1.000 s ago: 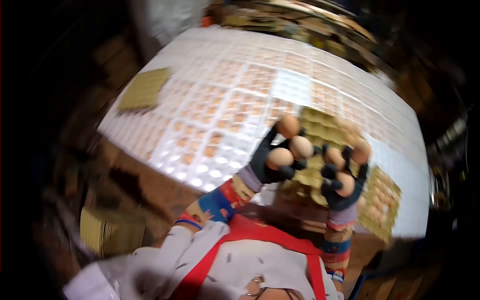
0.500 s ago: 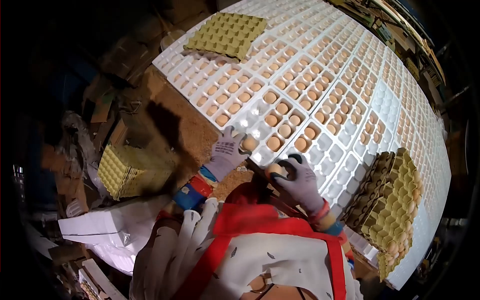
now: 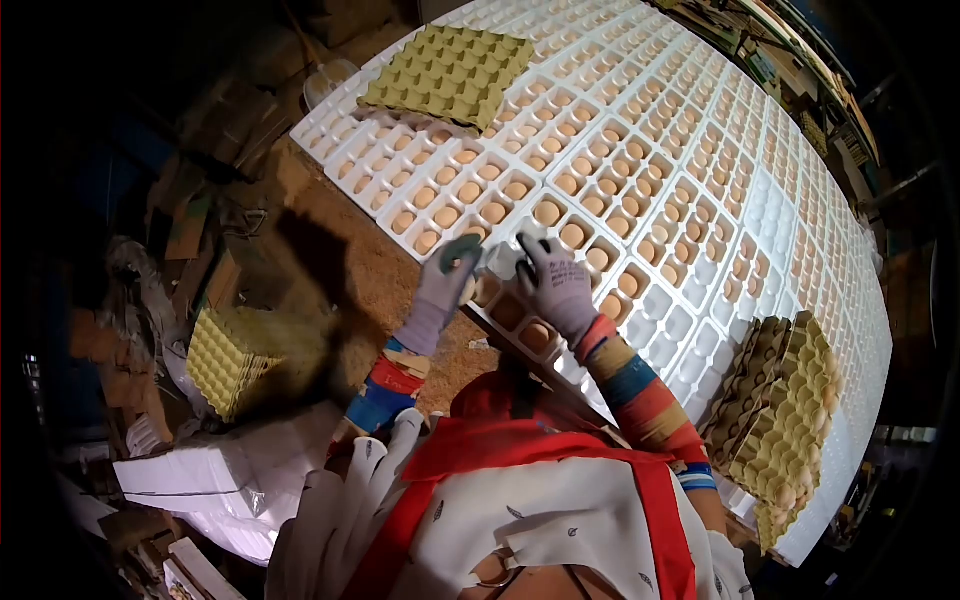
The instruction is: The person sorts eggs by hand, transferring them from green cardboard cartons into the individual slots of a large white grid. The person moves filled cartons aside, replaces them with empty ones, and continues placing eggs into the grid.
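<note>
White plastic trays (image 3: pixel 600 145) hold rows of brown eggs (image 3: pixel 547 212) in square cells. My left hand (image 3: pixel 440 295), in a pale glove with dark fingertips, is curled at the near edge of a tray. A pale egg (image 3: pixel 467 290) shows partly against its thumb side. To its right, my right hand (image 3: pixel 560 290), in a matching glove, reaches over the same tray. Its thumb and fingers are apart above bare cells, and no egg shows between them. Shaded eggs (image 3: pixel 538 336) sit in the cells below its wrist.
A cardboard-pulp egg tray (image 3: pixel 450 75) lies on the far left trays. More pulp trays (image 3: pixel 770 420), with eggs beside them, stand at right. A stack of pulp trays (image 3: pixel 230 360) and a white foam box (image 3: pixel 215 465) are at left.
My right hand has moved up and left over the tray; the egg it held no longer shows in it. My left hand has shifted slightly left and turned more upright.
</note>
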Available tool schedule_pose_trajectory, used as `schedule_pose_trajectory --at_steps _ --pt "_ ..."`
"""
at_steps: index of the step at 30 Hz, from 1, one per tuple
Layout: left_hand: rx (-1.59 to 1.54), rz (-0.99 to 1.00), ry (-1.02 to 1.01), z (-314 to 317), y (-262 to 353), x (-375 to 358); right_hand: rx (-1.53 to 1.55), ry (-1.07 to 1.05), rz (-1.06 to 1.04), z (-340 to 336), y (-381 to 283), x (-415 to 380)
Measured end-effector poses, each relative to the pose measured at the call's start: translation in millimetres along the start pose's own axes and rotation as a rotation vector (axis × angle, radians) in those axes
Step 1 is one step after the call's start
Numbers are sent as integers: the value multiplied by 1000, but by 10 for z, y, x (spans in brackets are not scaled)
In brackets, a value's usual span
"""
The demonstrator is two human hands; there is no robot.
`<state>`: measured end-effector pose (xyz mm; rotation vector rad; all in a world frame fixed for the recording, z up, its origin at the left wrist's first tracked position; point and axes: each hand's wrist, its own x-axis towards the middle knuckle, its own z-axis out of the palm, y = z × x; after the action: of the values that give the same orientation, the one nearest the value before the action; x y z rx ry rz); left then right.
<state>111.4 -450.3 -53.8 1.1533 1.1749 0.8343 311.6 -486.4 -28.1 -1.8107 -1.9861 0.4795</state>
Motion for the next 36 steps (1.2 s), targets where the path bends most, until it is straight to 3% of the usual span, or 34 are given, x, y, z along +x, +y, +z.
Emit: schedule_pose_trajectory --at_steps 1,2,3,5,7,8,10,11,12,13,15,17,20,21,23,25,26,29,30,31,33,36 --pt "-486 -152 -26 -28 51 26 127 143 -31 96 49 144" --pt "-664 -219 -46 -25 102 -3 199 245 -109 181 96 311" --pt "-789 -251 -140 -60 -27 63 221 336 -206 247 132 464" --pt "-719 -136 -63 104 -2 6 -164 202 -332 398 350 569" --pt "-233 125 115 214 -45 26 -124 143 -300 384 409 424" --pt "23 391 220 270 -191 120 -65 174 -267 315 366 331" --pt "188 365 269 308 -280 228 282 426 -243 324 366 117" --pt "469 540 233 388 -255 254 362 408 -175 132 294 -118" --pt "572 492 185 443 -339 307 438 431 -152 -21 281 -406" --pt "835 575 108 419 -500 379 523 459 -144 -236 291 -644" --pt "768 560 79 480 -663 462 398 453 -87 -1118 285 -1350" --pt "936 649 144 771 -276 207 269 724 -9 -1896 468 -2019" --pt "661 699 -59 1220 -10 234 -376 923 686 -2642 1082 -3234" --pt "633 768 -109 1484 177 181 -584 846 1024 -2848 1234 -3551" --pt "403 798 -247 2220 548 -148 -544 720 1213 -2964 1794 -4094" --pt "259 870 -493 3014 925 -641 -514 561 1246 -2944 2231 -4256" --pt "370 981 -590 3377 1125 -877 -589 560 1129 -2932 2385 -4337" --pt "409 1059 -903 4357 1380 -1501 222 818 916 -3156 2424 -4657" --pt "439 1094 -951 4659 1368 -1635 693 1028 829 -3194 2399 -4861" --pt "656 1151 -925 4968 1326 -1736 1048 1204 759 -3190 2374 -4949" --pt "963 1121 -931 5511 1190 -1906 1191 1152 712 -3215 2314 -5100" --pt "1075 1114 -908 5889 1019 -1944 144 543 1001 -3304 2158 -4937"
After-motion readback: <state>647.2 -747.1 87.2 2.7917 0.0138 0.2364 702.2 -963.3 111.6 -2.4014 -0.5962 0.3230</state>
